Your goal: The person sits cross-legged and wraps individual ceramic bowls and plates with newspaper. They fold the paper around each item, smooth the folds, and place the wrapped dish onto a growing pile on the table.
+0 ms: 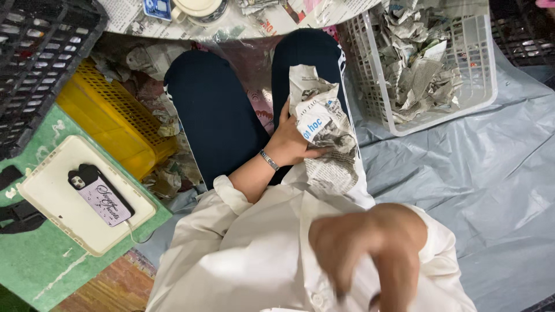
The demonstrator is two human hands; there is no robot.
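Here, left hand gripping a crumpled newspaper bundle on the lap, just left of the white basket of paper wads, right hand blurred near the camera, its grip unclear

L hand reaches fwd over the lap, fingers curled shut in a grip, wrist banded, sleeve pushed up the forearm. R hand close to the chest, blurred, fingers pointing down; grip unclear.

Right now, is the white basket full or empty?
Partly full: the white basket holds crumpled newspaper pieces, piled roughly to its rim at the back.
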